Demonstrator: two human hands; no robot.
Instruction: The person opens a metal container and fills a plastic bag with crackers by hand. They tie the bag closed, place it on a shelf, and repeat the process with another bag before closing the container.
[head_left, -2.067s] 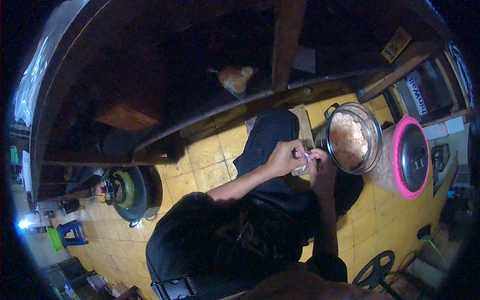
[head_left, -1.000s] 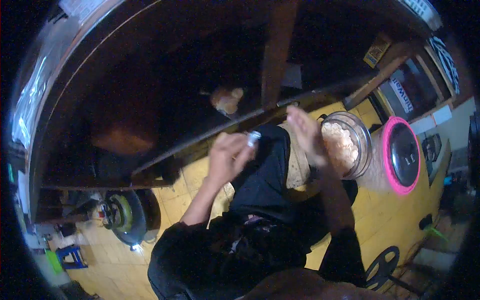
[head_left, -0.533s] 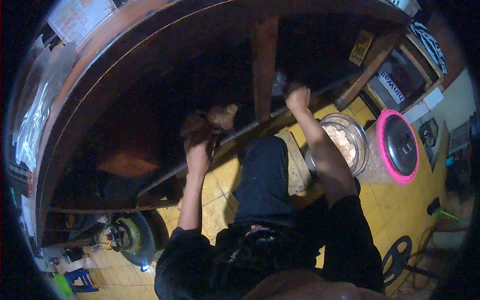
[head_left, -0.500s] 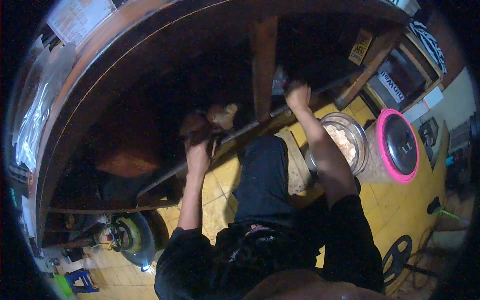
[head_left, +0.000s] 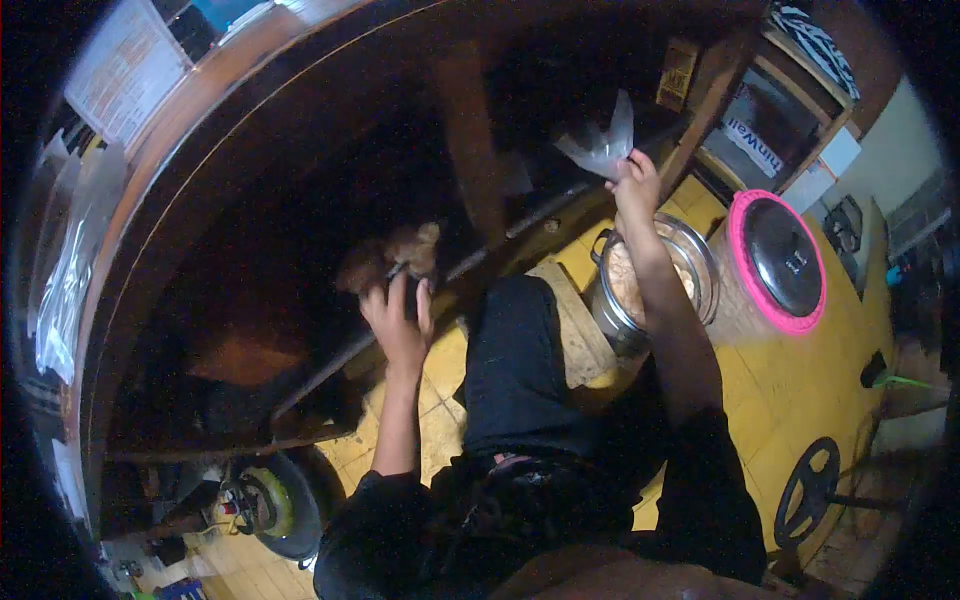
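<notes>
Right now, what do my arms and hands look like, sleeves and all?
Both hands are bare: no gloves or watch show on the left hand or the right hand. The forearms are uncovered too. Black sleeves begin around the elbows and belong to a black top.

shelf depths (head_left: 300, 230) unreadable, jar (head_left: 612, 305) — partly covered

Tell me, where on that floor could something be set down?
Bare yellow tiles show between the left hand and the trouser leg, and more below the pink-lidded tub. It is crowded by the glass jar, under the right hand gripping a plastic bag.
</notes>
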